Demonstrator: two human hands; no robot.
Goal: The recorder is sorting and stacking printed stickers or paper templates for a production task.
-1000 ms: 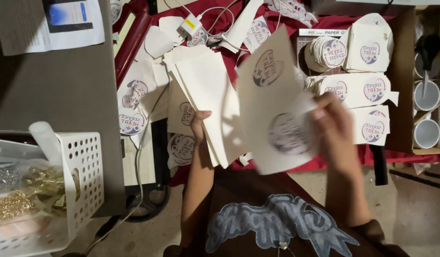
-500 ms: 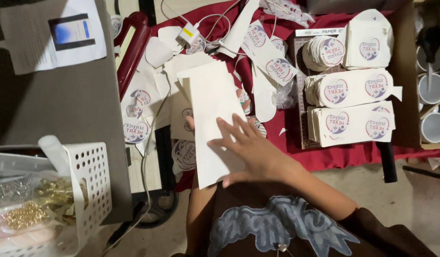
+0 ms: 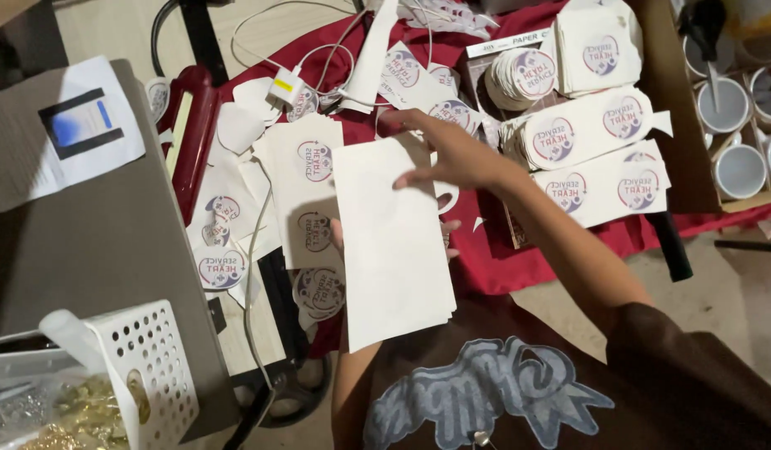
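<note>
Right now your left hand [image 3: 342, 237] sits under a stack of blank white sheets [image 3: 394, 237], mostly hidden, gripping it from below over the red cloth [image 3: 502, 258]. Your right hand [image 3: 452, 150] hovers at the stack's top edge, fingers spread, beside bundles of round printed stickers [image 3: 581, 133].

Left hand [image 3: 391, 237] under paper stack [image 3: 394, 242]; right hand [image 3: 452, 150] reaching above.

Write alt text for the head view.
A person's left hand holds a stack of blank white paper sheets from below while the right hand rests fingers on its top edge, above a red cloth strewn with round printed stickers.
</note>
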